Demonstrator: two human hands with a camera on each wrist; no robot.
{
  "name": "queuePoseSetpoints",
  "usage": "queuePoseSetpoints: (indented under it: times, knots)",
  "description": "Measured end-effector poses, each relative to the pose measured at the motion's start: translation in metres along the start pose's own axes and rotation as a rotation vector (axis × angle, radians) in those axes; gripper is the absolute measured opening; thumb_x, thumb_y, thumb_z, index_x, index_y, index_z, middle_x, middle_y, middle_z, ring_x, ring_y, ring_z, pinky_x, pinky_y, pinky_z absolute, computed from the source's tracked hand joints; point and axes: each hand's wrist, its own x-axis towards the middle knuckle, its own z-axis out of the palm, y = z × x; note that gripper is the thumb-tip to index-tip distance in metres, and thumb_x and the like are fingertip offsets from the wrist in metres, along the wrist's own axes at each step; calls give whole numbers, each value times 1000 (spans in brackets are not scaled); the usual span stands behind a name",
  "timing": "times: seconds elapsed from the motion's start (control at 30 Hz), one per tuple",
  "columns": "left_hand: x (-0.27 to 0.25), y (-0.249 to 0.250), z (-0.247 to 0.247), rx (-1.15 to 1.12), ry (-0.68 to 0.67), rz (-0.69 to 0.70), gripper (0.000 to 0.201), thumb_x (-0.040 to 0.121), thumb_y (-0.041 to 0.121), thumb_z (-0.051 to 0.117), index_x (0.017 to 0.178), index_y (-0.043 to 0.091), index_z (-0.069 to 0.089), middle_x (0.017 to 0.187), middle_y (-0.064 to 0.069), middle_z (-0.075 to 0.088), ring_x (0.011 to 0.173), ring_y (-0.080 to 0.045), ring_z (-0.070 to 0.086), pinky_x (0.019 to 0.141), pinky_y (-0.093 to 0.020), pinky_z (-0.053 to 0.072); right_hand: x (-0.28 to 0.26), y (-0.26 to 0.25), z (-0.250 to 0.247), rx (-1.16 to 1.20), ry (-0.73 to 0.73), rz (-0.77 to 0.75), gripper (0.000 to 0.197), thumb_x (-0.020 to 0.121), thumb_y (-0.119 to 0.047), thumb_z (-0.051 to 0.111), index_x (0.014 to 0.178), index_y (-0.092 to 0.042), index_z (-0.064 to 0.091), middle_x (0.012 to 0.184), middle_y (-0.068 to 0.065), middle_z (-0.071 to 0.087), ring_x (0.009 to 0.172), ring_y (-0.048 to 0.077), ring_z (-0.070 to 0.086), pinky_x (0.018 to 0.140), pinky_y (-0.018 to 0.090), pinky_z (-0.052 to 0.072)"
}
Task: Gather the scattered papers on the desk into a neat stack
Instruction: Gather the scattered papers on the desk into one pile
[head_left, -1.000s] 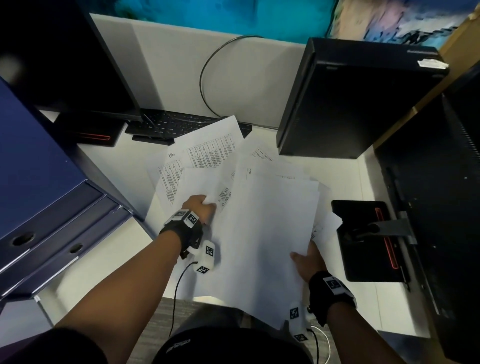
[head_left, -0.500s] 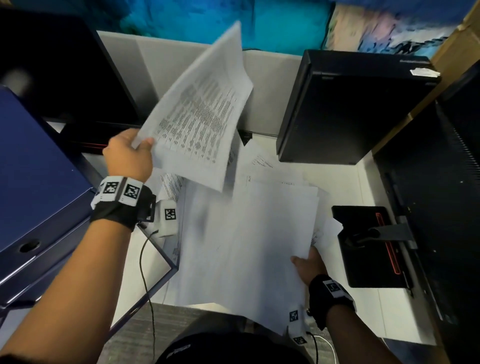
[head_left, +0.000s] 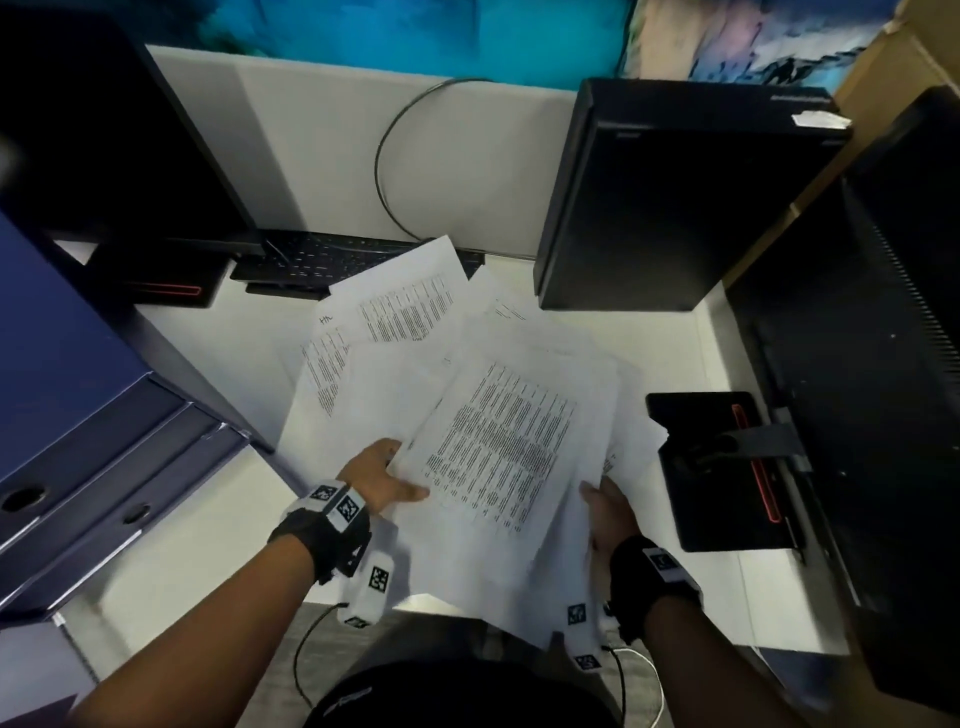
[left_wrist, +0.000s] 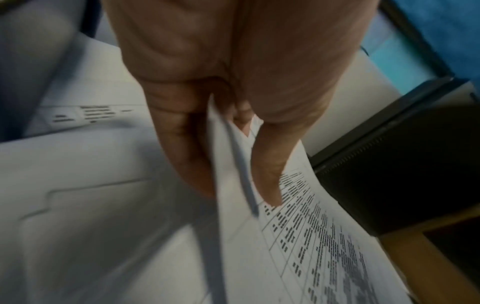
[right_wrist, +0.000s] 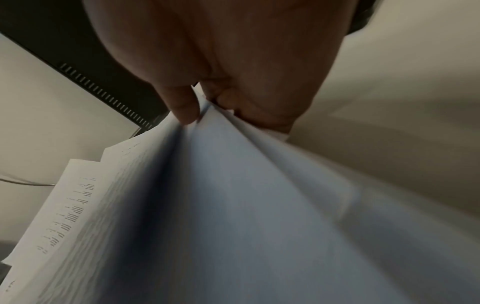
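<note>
White printed sheets lie fanned over the white desk (head_left: 670, 348). A printed sheet (head_left: 498, 447) full of dark text lies on top of the loose pile near the front edge. My left hand (head_left: 382, 475) pinches its left edge, thumb on top; the left wrist view shows the left hand (left_wrist: 228, 156) with this sheet (left_wrist: 322, 232) between thumb and fingers. My right hand (head_left: 605, 512) grips the pile's right edge, and the right wrist view shows the right hand (right_wrist: 205, 111) clamped on several sheets (right_wrist: 233, 205). More printed papers (head_left: 400, 312) lie scattered behind, toward the keyboard.
A black computer tower (head_left: 670, 197) stands at the back right. A black monitor base (head_left: 722, 467) sits right of the pile. A keyboard (head_left: 322, 260) lies at the back under a monitor (head_left: 119, 130). A blue drawer unit (head_left: 78, 415) flanks the left.
My left hand, which held a printed sheet high at the left, has come down and laid it on the pile. The right hand has kept its grip on the pile's right edge.
</note>
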Motion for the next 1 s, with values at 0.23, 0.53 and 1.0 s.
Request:
queuePoseSetpoints:
  times: [0.23, 0.53, 1.0]
  knots:
    - [-2, 21, 16, 368, 46, 155, 38, 91, 19, 56, 128, 24, 59, 126, -3, 65, 114, -26, 60, 93, -25, 42, 0, 4, 1, 19, -30, 12, 35, 88, -31, 69, 120, -20, 61, 119, 6, 68, 111, 29, 65, 103, 50, 49]
    - [8, 22, 22, 380, 205, 68, 43, 88, 41, 60, 124, 18, 57, 121, -11, 57, 111, -32, 57, 92, -33, 46, -13, -5, -22, -15, 150, -137, 37, 90, 9, 58, 114, -18, 58, 96, -1, 65, 89, 22, 61, 85, 34, 47]
    - [14, 37, 26, 298, 229, 14, 16, 81, 28, 64, 96, 21, 65, 94, -1, 68, 86, -23, 63, 65, -23, 41, 9, 27, -31, -106, 162, -77, 49, 86, -3, 67, 132, -17, 55, 125, 9, 65, 116, 33, 61, 101, 55, 48]
